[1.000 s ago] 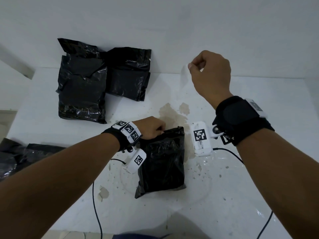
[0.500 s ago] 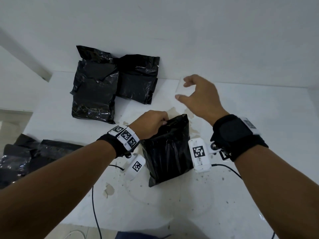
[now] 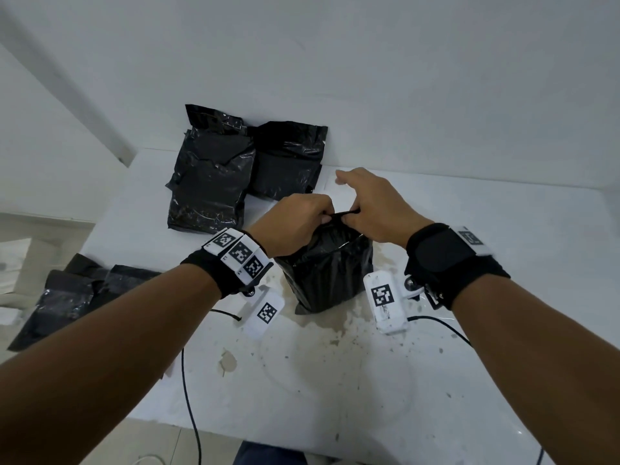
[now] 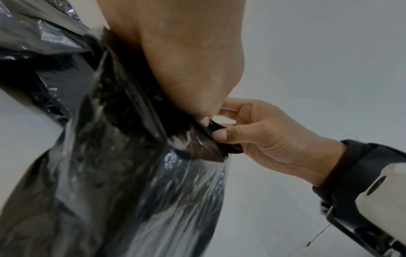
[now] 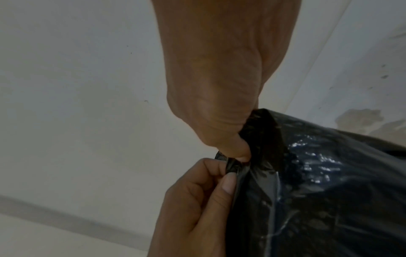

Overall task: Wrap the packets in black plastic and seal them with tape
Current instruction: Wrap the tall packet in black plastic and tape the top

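Note:
A packet wrapped in black plastic [image 3: 328,273] [image 4: 131,173] [image 5: 318,173] stands upright on the white table [image 3: 335,380]. My left hand [image 3: 298,223] [image 4: 186,60] [image 5: 197,200] grips the gathered top edge of its wrap. Just to the right, my right hand [image 3: 369,209] [image 4: 263,139] [image 5: 219,87] pinches the same fold between thumb and fingers, with the index finger stretched out. A faint clear strip of tape [image 3: 330,182] seems to hang at that fingertip; I cannot tell how it is attached.
Two wrapped black packets [image 3: 208,182] [image 3: 288,159] lie at the back against the wall. Loose black plastic sheets [image 3: 73,293] lie at the table's left edge. Thin cables [image 3: 188,380] trail toward the front edge. The tabletop is stained around the packet.
The packet lay flat and now stands upright under my left hand. My right hand, raised with a strip of tape, has come down and taken hold of the packet's top fold.

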A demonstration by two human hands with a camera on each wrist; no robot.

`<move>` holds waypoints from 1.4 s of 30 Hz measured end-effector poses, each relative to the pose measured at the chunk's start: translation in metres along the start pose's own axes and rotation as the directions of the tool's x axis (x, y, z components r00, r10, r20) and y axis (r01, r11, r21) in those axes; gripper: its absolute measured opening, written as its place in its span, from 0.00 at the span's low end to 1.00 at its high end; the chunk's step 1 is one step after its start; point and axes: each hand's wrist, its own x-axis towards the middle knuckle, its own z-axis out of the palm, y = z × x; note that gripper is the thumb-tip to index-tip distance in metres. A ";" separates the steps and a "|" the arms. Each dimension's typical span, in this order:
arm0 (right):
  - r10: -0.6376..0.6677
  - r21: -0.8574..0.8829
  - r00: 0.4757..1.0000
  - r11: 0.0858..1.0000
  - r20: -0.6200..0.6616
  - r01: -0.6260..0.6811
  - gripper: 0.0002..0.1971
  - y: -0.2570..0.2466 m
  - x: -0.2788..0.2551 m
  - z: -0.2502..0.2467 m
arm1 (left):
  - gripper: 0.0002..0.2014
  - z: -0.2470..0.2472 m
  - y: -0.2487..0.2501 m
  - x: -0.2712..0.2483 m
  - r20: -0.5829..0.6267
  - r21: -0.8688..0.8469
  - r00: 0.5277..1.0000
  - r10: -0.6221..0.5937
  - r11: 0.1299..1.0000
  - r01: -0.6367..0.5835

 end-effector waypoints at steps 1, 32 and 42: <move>-0.009 0.013 1.000 1.000 -0.017 0.009 0.38 -0.002 -0.001 -0.001 | 0.05 -0.002 0.001 -0.002 -0.019 -0.021 0.999 -0.030 0.999 0.030; 0.243 0.133 0.958 0.965 -0.152 -0.224 0.32 -0.030 -0.028 -0.026 | 0.12 -0.024 -0.009 -0.061 -0.085 -0.282 0.971 -0.225 0.940 0.193; 0.325 0.298 0.935 0.914 -0.139 -0.274 0.40 -0.026 -0.026 -0.020 | 0.08 -0.018 -0.019 -0.073 -0.531 -0.028 0.848 0.014 0.999 -0.034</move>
